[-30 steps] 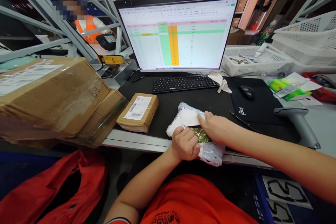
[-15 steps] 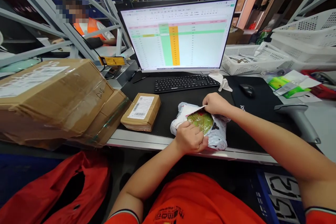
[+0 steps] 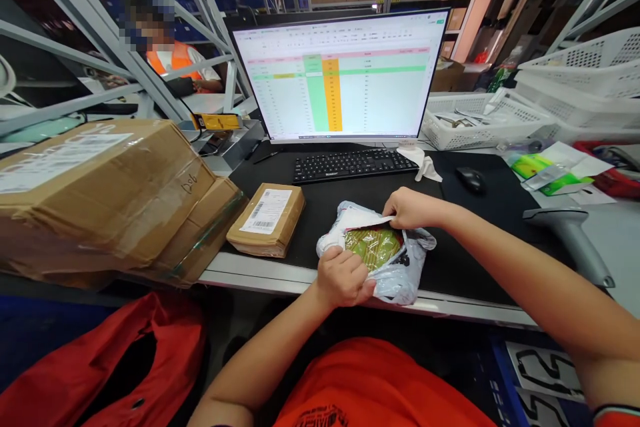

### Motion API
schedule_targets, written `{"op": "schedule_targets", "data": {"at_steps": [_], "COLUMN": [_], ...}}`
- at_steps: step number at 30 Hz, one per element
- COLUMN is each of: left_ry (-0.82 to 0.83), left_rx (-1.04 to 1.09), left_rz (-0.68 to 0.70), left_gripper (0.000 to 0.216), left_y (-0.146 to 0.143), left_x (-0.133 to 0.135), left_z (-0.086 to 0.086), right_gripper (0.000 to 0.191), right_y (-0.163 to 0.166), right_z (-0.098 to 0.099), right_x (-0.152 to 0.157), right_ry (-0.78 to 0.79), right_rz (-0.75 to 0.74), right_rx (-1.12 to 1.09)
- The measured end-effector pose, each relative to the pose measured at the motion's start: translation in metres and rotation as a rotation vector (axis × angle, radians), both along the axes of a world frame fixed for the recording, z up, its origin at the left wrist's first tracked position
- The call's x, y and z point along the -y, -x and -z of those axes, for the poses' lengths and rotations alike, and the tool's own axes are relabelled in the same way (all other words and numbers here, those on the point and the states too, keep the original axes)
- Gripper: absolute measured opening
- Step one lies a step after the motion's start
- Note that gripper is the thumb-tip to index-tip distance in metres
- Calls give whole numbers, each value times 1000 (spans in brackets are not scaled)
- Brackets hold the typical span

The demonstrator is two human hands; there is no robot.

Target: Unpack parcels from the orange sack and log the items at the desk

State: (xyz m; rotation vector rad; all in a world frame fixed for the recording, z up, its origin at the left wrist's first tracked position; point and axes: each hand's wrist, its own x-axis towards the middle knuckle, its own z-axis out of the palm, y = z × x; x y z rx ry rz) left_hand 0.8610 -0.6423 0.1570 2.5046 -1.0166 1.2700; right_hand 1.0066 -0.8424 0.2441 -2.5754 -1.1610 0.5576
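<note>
Holding the white bag (image 3: pixel 395 280) open, the left hand (image 3: pixel 344 278) pinches its near edge and the right hand (image 3: pixel 411 208) pinches its far flap. It lies on the black mat (image 3: pixel 465 247), showing a green packet (image 3: pixel 373 247) inside.

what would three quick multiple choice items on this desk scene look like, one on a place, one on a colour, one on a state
1. Where does the small labelled box lie?
A. left of the plastic mailer bag
B. on the keyboard
C. in the white basket

2. What colour is the packet showing inside the bag?
A. blue
B. green
C. black

3. What state is the bag in?
A. sealed flat
B. held open by both hands
C. lying untouched

Answers: 1 A, the box sits on the black mat to the bag's left. 2 B, green shows through the opening. 3 B, the right hand lifts the flap while the left hand grips the near edge.
</note>
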Motion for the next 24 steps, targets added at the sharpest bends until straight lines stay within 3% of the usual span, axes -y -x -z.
{"op": "schedule_targets", "data": {"at_steps": [2,4,8,10,14,18,24], "left_ry": [35,90,148,108,116,89,-50], "left_rx": [-111,-241,-408,-458,-469,-287,-200], "left_rz": [-83,-163,-186,-172,-118,22,159], "left_gripper": [54,54,49,47,39,51,57], "left_y": [2,9,31,38,31,22,39], "left_x": [-1,2,29,49,75,65,26], "left_z": [-6,-15,-30,-32,-19,-7,-12], "right_gripper": [24,39,34,33,22,48,52], "right_y": [11,27,68,84,93,85,83], "right_z": [0,3,14,19,28,41,52], "right_x": [2,10,39,50,57,51,44], "right_ry": [-14,-114,-405,-388,-282,-377,-520], "right_rz": [24,16,-249,-369,-440,-610,-716], "right_rx": [36,124,387,439,558,707,750]}}
